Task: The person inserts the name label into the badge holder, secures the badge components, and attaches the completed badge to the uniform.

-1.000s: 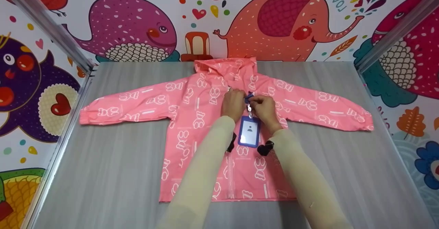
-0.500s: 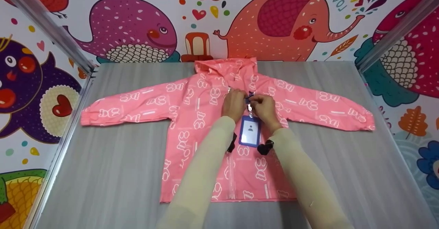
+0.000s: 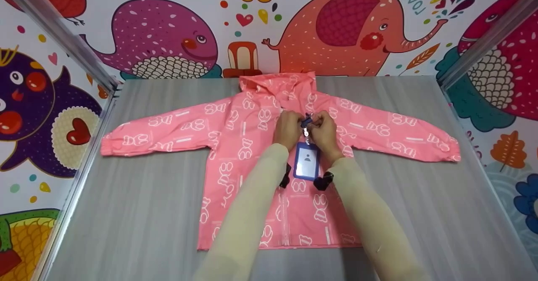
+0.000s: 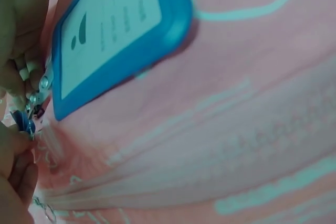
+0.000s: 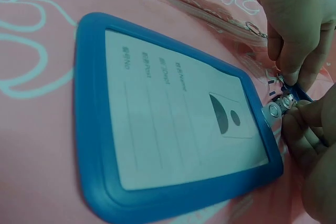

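A pink hooded jacket [image 3: 260,146] with white printed figures lies flat, its sleeves spread. On its upper chest rests a blue-framed badge holder [image 3: 306,161] with a white card inside. A clear strap with metal snaps [image 5: 273,110] joins the holder to a small dark-blue piece [image 3: 307,122], partly hidden by fingers. My left hand [image 3: 288,128] pinches the blue piece from its left side. From the other side, my right hand [image 3: 324,133] grips it close to the strap, fingers curled. A zip pull ring [image 5: 255,29] shows near the left fingertips.
The jacket lies on a grey wood-grain table [image 3: 138,205]. Printed panels [image 3: 248,24] with cartoon animals stand behind and at both sides, with metal posts [image 3: 71,33] at the corners. Black wrist-worn devices [image 3: 323,181] hang under the forearms.
Both hands stay at the same spot on the chest. The right fingers have shifted slightly, and more of the blue piece shows between the hands. The head view has drifted a little.
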Demonstrator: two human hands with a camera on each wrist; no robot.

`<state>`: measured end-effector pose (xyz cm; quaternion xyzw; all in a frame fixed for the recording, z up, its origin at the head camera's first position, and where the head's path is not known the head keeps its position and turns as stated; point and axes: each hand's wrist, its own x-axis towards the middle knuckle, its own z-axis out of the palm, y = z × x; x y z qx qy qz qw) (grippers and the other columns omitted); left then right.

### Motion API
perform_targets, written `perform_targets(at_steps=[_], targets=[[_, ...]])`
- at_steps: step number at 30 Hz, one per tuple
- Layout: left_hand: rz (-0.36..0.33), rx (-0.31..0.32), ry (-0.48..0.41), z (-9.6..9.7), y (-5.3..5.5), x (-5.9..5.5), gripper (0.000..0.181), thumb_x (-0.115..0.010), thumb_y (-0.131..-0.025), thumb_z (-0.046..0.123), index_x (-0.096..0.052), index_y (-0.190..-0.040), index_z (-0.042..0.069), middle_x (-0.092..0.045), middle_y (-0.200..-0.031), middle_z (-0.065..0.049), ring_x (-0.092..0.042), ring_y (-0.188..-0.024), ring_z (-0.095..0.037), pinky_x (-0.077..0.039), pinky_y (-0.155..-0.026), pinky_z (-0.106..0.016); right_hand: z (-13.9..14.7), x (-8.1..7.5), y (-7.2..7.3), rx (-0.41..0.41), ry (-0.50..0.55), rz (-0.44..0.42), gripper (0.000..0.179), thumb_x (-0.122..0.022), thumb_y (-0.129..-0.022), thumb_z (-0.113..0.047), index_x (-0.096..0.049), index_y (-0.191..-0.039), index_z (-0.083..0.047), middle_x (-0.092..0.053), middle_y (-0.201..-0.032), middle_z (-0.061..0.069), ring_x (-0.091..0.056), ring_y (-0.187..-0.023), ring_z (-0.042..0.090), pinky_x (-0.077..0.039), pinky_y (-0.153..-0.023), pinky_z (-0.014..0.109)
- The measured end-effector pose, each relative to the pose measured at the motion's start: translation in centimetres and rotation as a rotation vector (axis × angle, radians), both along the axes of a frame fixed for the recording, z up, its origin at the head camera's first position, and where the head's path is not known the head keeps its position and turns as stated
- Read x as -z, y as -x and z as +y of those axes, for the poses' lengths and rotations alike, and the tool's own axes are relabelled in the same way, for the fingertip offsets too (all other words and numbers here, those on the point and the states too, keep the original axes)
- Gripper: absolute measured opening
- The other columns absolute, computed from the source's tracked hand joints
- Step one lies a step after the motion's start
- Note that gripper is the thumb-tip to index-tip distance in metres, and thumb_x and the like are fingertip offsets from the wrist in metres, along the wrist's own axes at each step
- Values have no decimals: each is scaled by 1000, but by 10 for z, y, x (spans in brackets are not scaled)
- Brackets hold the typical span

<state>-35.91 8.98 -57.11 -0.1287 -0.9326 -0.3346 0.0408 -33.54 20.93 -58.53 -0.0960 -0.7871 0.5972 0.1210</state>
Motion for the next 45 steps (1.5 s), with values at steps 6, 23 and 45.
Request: perform_targets(at_steps=[6, 23, 45], targets=[[4, 0, -28, -3, 0, 1, 26, -65, -81, -4, -80, -96, 11, -78, -94, -4, -70, -95, -24, -54, -89, -35, -3, 1, 2, 12, -31, 34, 25, -52, -75, 19, -44, -74, -4, -45, -66, -3, -47, -58, 6, -34, -49, 16], [3, -10, -49, -3, -3, 1, 26, -67, -80, -3, -81, -94, 14, -78, -93, -1, -69, -96, -24, -54, -88, -35, -10, 0, 4, 44, -198, 73, 37, -50, -71, 15, -35, -60, -17, -37, -61, -5, -44, -66, 17, -31, -59, 23], [-38, -29, -11, -3, -2, 0, 24, -66, -86, 1, -80, -98, 16, -78, -97, 0, -68, -95, -21, -54, -89, -34, 11, -7, -6, -116, 10, -204, 14, -59, -88, 5, -68, -97, 11, -61, -71, 0, -59, -58, 8, -52, -55, 19]])
